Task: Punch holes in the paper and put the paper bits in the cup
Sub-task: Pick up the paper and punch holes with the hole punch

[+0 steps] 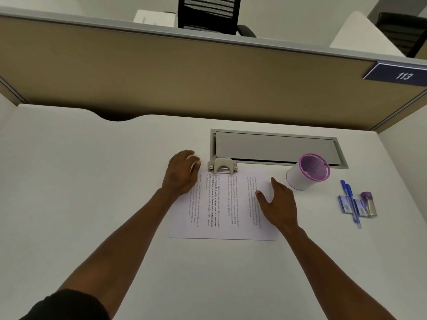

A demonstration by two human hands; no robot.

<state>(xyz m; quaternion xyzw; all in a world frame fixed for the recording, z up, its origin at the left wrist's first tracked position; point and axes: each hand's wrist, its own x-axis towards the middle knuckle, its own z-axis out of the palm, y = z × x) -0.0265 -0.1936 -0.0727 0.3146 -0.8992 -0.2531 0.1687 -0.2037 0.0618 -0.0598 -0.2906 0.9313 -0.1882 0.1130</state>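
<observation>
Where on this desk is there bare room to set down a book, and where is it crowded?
Bare: the desk left of the left hand and paper, and the near strip below the paper between the forearms. Crowded: the far right, where the punch, cable tray, cup and pens sit close; the right hand rests on the paper.

Two hands on a sheet of paper at a white desk

In the middle of the frame a printed paper (221,204) lies flat on the desk (92,181). A small hole punch (222,166) sits on the paper's top edge. The left hand (182,173) lies at the paper's upper left corner, fingers curled down by the punch. The right hand (278,202) rests flat on the paper's right side. To the right stands a white cup (305,173) with a purple rim, and further right lie blue pens (351,202).
</observation>
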